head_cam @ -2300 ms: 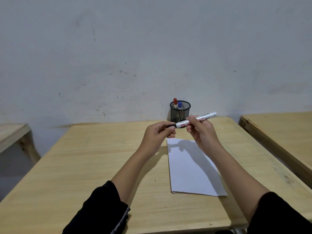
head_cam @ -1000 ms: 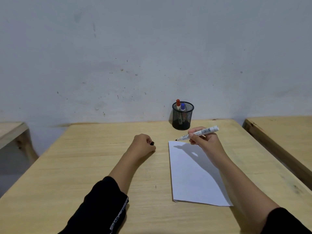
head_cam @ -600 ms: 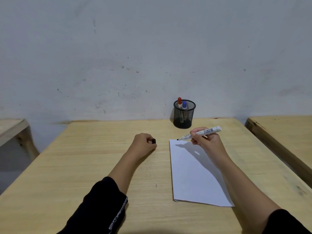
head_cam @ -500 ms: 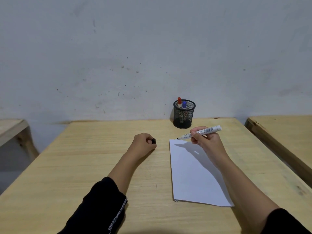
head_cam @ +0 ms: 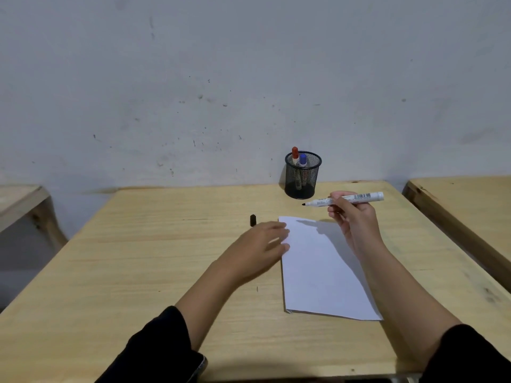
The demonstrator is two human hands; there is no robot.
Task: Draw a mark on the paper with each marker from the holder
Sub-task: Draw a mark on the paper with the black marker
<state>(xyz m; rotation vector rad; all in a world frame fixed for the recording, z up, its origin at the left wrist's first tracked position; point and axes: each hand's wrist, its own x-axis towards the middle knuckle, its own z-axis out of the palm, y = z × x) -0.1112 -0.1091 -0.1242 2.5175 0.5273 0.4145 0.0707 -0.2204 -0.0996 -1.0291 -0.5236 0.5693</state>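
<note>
A white sheet of paper (head_cam: 320, 269) lies on the wooden table (head_cam: 166, 258). My right hand (head_cam: 352, 219) holds an uncapped white marker (head_cam: 345, 199) with a black tip, raised above the paper's far edge and pointing left. The marker's black cap (head_cam: 252, 220) lies on the table left of the paper. My left hand (head_cam: 260, 244) is open, fingers spread, at the paper's left edge, just below the cap. A black mesh holder (head_cam: 302, 175) stands at the back with a red-capped marker (head_cam: 295, 154) and a blue-capped marker (head_cam: 303, 159) in it. The paper shows no marks.
A second wooden table (head_cam: 464, 205) stands close on the right, and another table's corner (head_cam: 19, 200) on the left. A grey wall rises right behind the holder.
My left hand has let go of the black cap, which now lies on the table, and has moved right to the paper's edge. My right hand with the marker has lifted slightly.
</note>
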